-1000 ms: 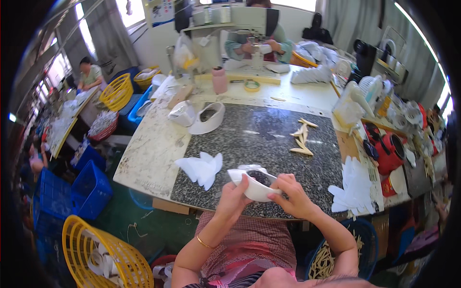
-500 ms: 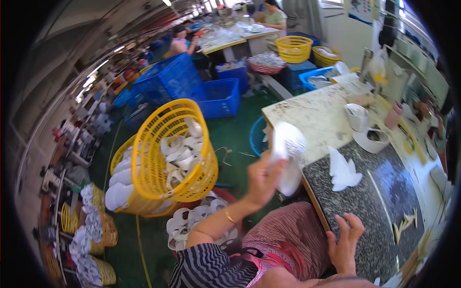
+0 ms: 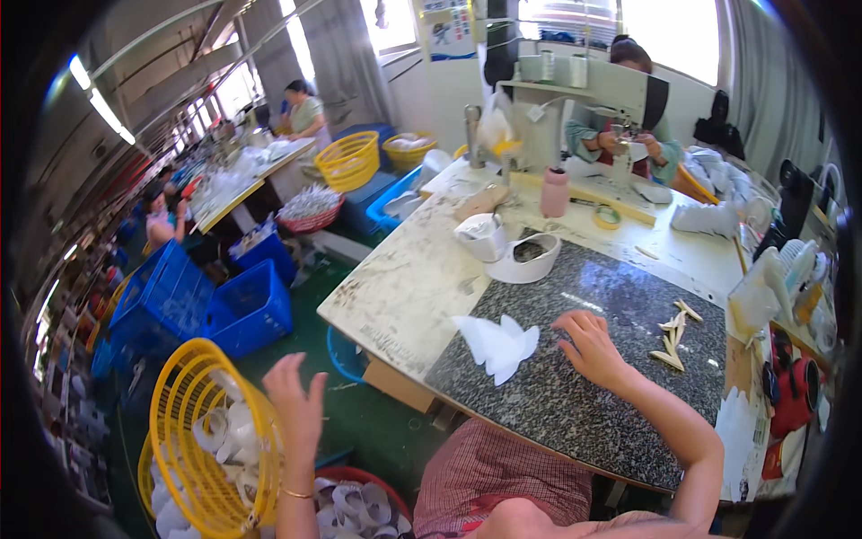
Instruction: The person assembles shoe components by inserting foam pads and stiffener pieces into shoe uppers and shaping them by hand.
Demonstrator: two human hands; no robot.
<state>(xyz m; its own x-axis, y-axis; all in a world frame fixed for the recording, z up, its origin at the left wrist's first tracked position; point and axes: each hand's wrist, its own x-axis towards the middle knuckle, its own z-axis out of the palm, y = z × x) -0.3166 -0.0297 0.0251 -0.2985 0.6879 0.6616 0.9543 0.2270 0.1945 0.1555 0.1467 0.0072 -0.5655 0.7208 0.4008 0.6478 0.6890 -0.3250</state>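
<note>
The left hand [image 3: 294,400], fingers and thumb apart, is empty just beside the yellow basket [image 3: 267,449] of white curved pieces [image 3: 241,436]. The right hand [image 3: 593,346], fingers loosely bent, holds nothing visible, near the flat white pieces [image 3: 499,349] at left on the stone slab [image 3: 539,404]. These seem light and bendable, so pinch one edge; the curved ones look stiffer, better taken by the rim.

Basket [image 3: 175,404] yellow; cut pieces [image 3: 498,349] white; slab [image 3: 575,427] speckled black-grey; apron [image 3: 503,467] reddish, checked.
</note>
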